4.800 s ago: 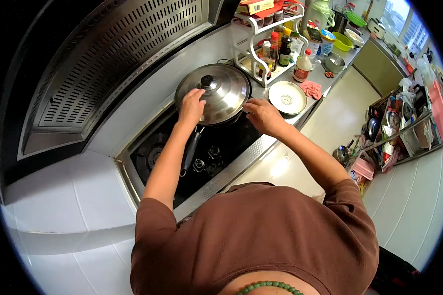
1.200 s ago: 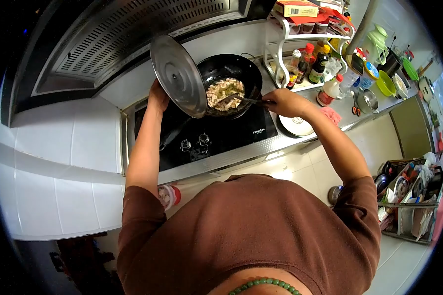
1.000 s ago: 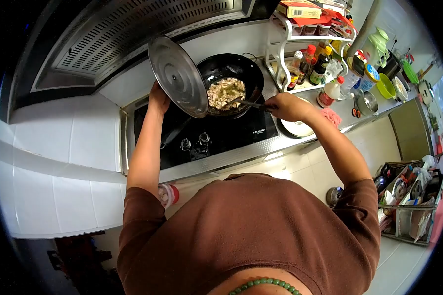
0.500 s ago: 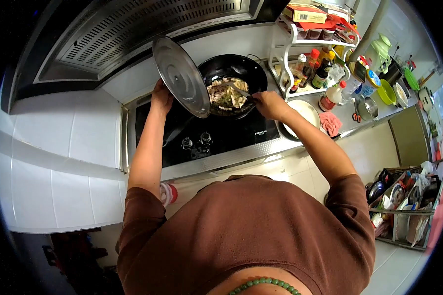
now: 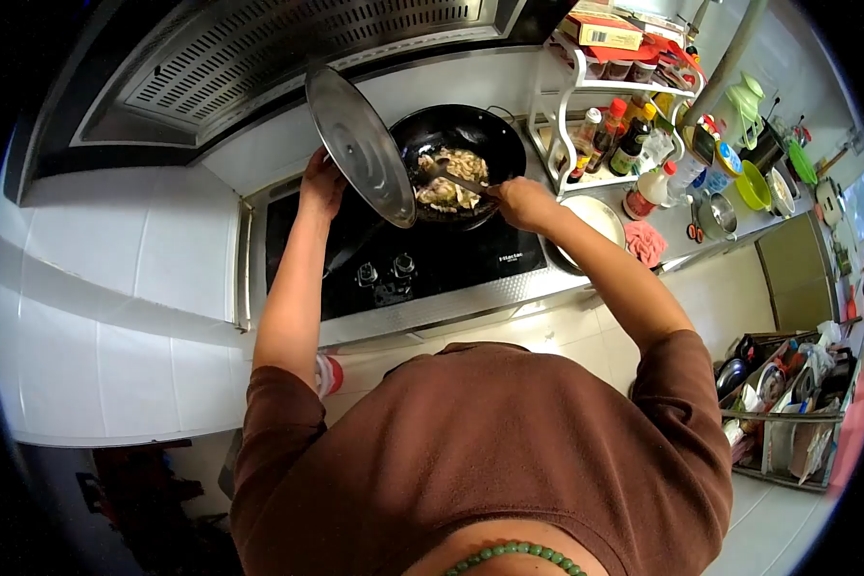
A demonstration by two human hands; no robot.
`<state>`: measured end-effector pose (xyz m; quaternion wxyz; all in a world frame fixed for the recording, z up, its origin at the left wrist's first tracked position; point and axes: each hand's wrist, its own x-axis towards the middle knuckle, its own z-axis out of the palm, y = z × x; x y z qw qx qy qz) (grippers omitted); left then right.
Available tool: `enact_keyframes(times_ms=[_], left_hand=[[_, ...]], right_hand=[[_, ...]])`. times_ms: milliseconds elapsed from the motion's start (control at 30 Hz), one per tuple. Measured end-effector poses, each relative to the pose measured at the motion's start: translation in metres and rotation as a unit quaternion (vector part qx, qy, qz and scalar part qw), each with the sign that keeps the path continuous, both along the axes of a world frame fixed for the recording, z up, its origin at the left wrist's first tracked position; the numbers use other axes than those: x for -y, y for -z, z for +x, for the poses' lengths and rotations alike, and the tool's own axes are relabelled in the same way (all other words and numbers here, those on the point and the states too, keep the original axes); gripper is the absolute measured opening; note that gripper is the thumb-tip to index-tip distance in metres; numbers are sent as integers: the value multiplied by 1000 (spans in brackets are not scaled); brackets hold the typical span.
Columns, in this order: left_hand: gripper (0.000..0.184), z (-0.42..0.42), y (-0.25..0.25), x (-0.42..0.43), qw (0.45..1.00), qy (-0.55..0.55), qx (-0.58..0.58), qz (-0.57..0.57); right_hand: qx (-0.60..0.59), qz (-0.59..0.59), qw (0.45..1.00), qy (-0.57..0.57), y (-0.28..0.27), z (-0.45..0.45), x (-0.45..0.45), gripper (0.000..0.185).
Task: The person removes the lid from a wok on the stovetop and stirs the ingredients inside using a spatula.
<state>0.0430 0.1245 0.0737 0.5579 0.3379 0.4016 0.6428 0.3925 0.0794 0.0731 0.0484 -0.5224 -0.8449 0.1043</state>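
My left hand (image 5: pixel 324 182) is closed at the back of a round metal wok lid (image 5: pixel 363 154), which it holds tilted up at the left of the wok. The black wok (image 5: pixel 504 154) stands on the black glass stove. My right hand (image 5: pixel 525 204) grips a spatula (image 5: pixel 466 183) by its handle, with the blade down among pieces of chopped food (image 5: pixel 451 198) in the wok. The food looks pale and brown with some green bits. Part of the wok's left rim is hidden by the lid.
Two control knobs (image 5: pixel 386 270) are at the stove's front. A pale plate (image 5: pixel 595 223), pink cloth (image 5: pixel 645 244) and red-capped bottle (image 5: pixel 651 190) stand on the right. Behind them is a white rack (image 5: pixel 576 96) with several sauce bottles. The range hood (image 5: pixel 288 58) hangs above left.
The spatula blade has shifted left and the food is heaped differently in the wok. The lid is still held at the left, turned slightly more edge-on.
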Motion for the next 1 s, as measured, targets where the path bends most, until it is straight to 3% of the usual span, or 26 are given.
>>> enact_keyframes(times_ms=[333, 433, 667, 1000], left_hand=[[39, 8, -8, 3, 1000, 3, 10, 0], [37, 10, -11, 3, 1000, 14, 15, -7], [32, 21, -12, 17, 998, 14, 67, 5], [29, 9, 16, 13, 986, -8, 168, -14]], right_hand=[[9, -37, 999, 10, -44, 49, 48, 34], [-6, -25, 999, 36, -50, 60, 56, 32], [-28, -64, 997, -26, -67, 68, 60, 18], [-84, -33, 995, 38, 7, 35, 30, 24]])
